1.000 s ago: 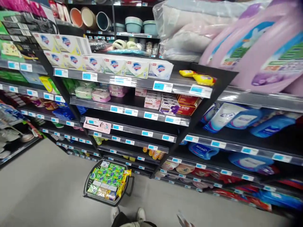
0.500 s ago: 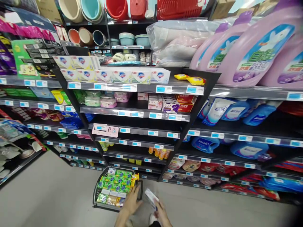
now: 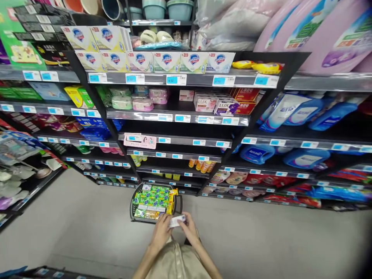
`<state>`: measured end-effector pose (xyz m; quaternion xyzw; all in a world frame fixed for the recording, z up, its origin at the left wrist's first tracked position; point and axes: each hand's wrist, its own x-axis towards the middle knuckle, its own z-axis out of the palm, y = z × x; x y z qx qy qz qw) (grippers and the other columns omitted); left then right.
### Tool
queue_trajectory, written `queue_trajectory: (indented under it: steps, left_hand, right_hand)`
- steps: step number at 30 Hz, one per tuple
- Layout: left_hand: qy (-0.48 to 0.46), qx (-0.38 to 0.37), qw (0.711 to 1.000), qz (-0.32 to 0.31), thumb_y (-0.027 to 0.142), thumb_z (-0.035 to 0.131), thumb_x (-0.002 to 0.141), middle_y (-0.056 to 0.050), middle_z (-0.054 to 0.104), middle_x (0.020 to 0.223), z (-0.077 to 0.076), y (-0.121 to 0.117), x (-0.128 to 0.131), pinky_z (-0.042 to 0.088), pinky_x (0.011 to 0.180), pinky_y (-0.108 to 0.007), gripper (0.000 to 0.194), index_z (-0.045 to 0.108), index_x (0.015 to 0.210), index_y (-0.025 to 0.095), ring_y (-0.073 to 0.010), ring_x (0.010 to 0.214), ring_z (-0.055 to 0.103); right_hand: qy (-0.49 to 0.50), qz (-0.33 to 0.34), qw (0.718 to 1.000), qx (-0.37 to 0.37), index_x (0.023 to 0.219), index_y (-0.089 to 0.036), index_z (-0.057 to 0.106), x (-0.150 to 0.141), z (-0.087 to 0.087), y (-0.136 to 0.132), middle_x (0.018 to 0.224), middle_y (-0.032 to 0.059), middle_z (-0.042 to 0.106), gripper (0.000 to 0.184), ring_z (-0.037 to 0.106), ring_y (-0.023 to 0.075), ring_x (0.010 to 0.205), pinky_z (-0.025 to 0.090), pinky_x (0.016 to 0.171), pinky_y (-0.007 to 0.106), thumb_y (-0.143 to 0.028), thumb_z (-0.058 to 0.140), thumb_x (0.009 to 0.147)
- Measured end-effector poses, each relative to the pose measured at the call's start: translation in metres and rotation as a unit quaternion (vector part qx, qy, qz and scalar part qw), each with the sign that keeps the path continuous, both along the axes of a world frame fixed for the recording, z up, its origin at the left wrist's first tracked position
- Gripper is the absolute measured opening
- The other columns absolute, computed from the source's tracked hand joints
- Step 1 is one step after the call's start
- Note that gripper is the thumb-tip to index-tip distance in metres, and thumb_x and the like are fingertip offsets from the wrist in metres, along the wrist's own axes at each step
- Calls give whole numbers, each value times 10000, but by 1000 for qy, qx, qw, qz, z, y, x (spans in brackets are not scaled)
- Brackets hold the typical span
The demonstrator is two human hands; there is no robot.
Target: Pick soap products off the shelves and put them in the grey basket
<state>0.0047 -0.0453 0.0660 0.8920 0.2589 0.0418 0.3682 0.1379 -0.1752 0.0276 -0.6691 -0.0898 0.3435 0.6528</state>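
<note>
Low in the picture, my left hand [image 3: 161,231] and my right hand [image 3: 190,229] both hold a small white packet [image 3: 177,221] between their fingertips. Both hands are closed on it, one at each end. Just beyond the hands, a black shopping basket [image 3: 179,202] stands on the grey floor, filled with several green and yellow boxed soaps [image 3: 152,195]. My beige trouser leg shows below the hands.
Black store shelves [image 3: 180,116] with blue price tags face me, stocked with soap boxes [image 3: 180,62], Lux bars [image 3: 215,104] and small bottles. To the right stand blue and pink detergent bottles [image 3: 305,108]. A second shelf unit [image 3: 20,170] juts in at the left. Grey floor [image 3: 276,240] runs to the right.
Both hands came into view and met on the white packet. The view dropped and moved in, so the basket sits higher in the picture.
</note>
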Motion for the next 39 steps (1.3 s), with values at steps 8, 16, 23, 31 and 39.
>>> queue_trajectory:
  steps: [8,16,23,31,39]
  left_hand:
    - [-88,-180,980,-7,183,781,752,-93,708,1343,19,-4,-10,552,1110,-494,644,663,1380,266,-300,1232,672]
    - [-120,-147,981,-31,174,901,627,-157,327,1725,44,-14,-7,253,1338,-622,1217,298,1677,299,-384,1625,277]
    - [-141,-118,983,-17,197,917,572,-157,486,1585,50,-19,-12,356,1282,-605,1176,378,1614,278,-398,1485,459]
    - [-172,-17,976,130,195,786,646,-168,521,1422,36,-9,-9,424,1197,-597,969,410,1540,208,-376,1370,511]
    - [-199,-64,974,88,243,879,673,-192,441,1573,40,-4,-4,356,1251,-608,1172,241,1656,253,-390,1493,426]
  right_hand:
    - [82,-76,994,2,1072,-198,741,9,38,2,854,65,730,743,633,228,728,474,625,315,-792,822,633]
    - [49,76,996,25,1234,-234,715,2,66,20,872,44,738,708,649,236,794,494,684,319,-737,809,744]
    - [66,90,993,47,1011,-213,773,-11,64,24,1041,80,760,630,677,288,1039,530,929,371,-787,776,750]
    - [149,198,966,75,1241,-260,720,-25,58,5,1149,77,744,609,707,289,1004,558,730,344,-627,848,772]
    - [197,35,974,110,1021,-173,735,-28,69,17,988,100,773,530,691,261,917,515,741,317,-578,851,699]
